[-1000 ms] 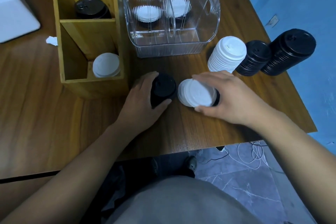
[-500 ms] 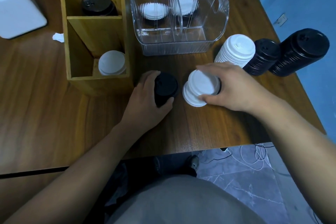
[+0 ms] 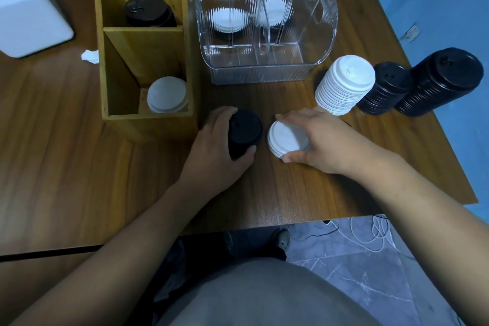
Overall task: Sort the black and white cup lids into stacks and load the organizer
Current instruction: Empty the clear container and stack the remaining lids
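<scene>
My left hand [image 3: 214, 148] grips a short stack of black lids [image 3: 244, 131] standing on the wooden table [image 3: 66, 153]. Right beside it my right hand [image 3: 320, 137] holds a short stack of white lids [image 3: 287, 139], thumb at the near side and fingers over the far side. The wooden organizer [image 3: 148, 34] stands behind my left hand, with black lids [image 3: 148, 12] in its back compartment and white lids [image 3: 166, 94] in its front one. The clear plastic organizer [image 3: 264, 71] holds white lids [image 3: 229, 20] in its back sections.
To the right stand a tall white lid stack [image 3: 345, 85] and two tall black lid stacks [image 3: 385, 87] [image 3: 439, 81]. A white box [image 3: 29, 13] and a crumpled paper scrap [image 3: 90, 55] lie at the far left. The table's near edge runs just below my forearms.
My right hand has tilted and shifted the white stack slightly nearer and closer to the black stack. My left hand has kept its grip on the black stack.
</scene>
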